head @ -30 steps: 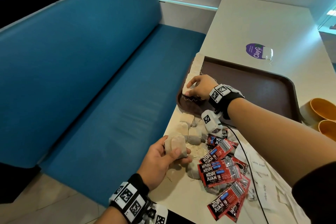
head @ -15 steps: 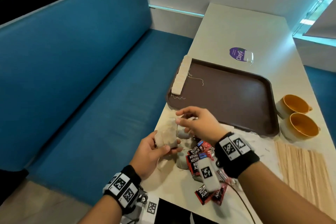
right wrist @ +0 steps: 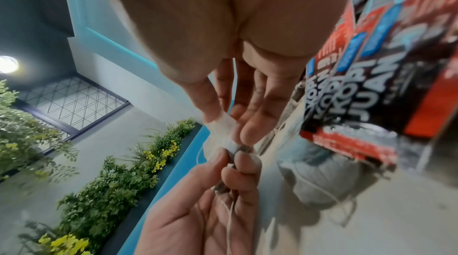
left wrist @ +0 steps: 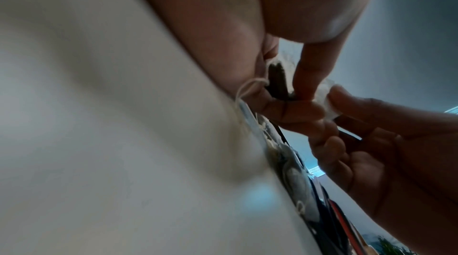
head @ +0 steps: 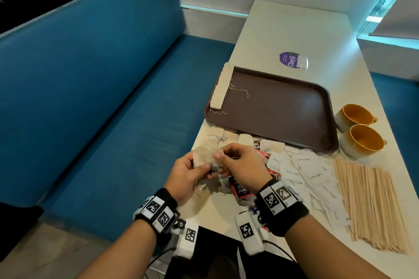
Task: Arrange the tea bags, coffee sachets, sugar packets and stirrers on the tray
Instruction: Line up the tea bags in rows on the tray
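My left hand [head: 201, 166] grips a small stack of tea bags [head: 204, 157] above the table's near left edge. My right hand [head: 221, 154] pinches the top tea bag [right wrist: 223, 128] of that stack between thumb and fingers. A row of tea bags [head: 221, 88] lies along the left rim of the brown tray [head: 283, 106]. Loose tea bags [head: 229, 138] sit in front of the tray. Red and black coffee sachets [head: 240, 188] lie partly hidden under my right hand. To the right lie white sugar packets [head: 313, 170], then wooden stirrers [head: 371, 204].
Two orange-lined cups [head: 362, 142] stand to the right of the tray. A purple sticker [head: 290, 60] marks the table beyond it. A blue bench [head: 113, 97] runs along the table's left edge. Strings trail from the tea bags onto the tray.
My right hand has left the tea bag row on the tray and come back to the stack in my left hand, where it now pinches a bag.
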`<state>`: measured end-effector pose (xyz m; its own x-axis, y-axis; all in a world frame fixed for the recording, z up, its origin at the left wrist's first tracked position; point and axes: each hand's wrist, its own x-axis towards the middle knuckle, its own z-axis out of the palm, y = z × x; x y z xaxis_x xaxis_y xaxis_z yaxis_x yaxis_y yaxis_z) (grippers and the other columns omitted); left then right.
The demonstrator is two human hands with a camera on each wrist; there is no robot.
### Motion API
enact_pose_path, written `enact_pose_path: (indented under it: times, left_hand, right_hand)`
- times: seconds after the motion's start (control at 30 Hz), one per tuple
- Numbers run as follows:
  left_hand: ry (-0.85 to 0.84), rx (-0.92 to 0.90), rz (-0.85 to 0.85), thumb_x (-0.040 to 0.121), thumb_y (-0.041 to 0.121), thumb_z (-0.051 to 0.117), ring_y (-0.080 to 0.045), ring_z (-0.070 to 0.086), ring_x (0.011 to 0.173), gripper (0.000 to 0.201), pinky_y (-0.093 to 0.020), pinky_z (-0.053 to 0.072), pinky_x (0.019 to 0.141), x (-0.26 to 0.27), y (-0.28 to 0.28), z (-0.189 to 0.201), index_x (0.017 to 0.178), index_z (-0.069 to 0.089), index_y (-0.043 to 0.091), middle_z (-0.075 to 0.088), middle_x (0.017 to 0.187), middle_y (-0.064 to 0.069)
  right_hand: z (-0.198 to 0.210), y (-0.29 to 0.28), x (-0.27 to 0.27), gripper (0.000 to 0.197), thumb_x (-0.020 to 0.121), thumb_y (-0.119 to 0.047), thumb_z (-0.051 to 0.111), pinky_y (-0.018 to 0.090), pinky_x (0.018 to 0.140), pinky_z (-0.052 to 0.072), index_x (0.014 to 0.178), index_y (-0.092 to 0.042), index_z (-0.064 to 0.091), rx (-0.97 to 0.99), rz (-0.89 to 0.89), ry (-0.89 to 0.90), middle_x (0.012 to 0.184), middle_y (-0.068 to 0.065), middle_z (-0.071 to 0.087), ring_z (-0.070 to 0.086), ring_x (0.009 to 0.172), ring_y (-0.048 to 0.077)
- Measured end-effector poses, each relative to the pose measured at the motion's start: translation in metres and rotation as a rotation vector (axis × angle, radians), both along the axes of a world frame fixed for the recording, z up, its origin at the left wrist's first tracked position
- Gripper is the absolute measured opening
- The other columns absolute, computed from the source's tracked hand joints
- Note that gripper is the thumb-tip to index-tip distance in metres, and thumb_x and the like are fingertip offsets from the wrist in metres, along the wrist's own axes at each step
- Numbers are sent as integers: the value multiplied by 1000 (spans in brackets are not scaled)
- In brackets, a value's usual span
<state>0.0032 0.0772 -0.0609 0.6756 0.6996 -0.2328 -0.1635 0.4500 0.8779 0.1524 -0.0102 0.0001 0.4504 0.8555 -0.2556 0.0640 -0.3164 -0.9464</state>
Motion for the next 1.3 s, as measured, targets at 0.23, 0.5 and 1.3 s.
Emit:
enact_pose_path:
  times: [0.23, 0.5, 1.3]
  left_hand:
    - [19, -3, 17, 95, -7, 59, -27, 71, 71, 25, -32, 61, 68, 2, 1, -2, 118, 62, 2, 74, 96, -23]
    - [-52, -12, 20, 94, 2, 59, -29, 69, 77, 24, -30, 57, 70, 4, 1, -4, 115, 59, -9, 70, 101, -23]
    - [-4, 22, 0, 92, 12, 60, -37, 68, 86, 24, -41, 50, 72, 2, 2, -10, 115, 60, 4, 71, 101, -22]
  right_hand:
    - [2, -10, 10, 16, 91, -13, 75, 28, 63, 61, 97, 1, 71, -1, -77, 98, 77, 14, 73, 70, 62, 18]
    - [23, 12, 53, 11, 93, -14, 73, 31, 65, 63, 97, -4, 73, 27, -146, -5, 82, 16, 76, 71, 68, 25]
    - [-13, 172, 119, 12, 96, -22, 70, 33, 58, 62, 91, -12, 68, -230, 65, -324, 83, 12, 71, 68, 66, 21]
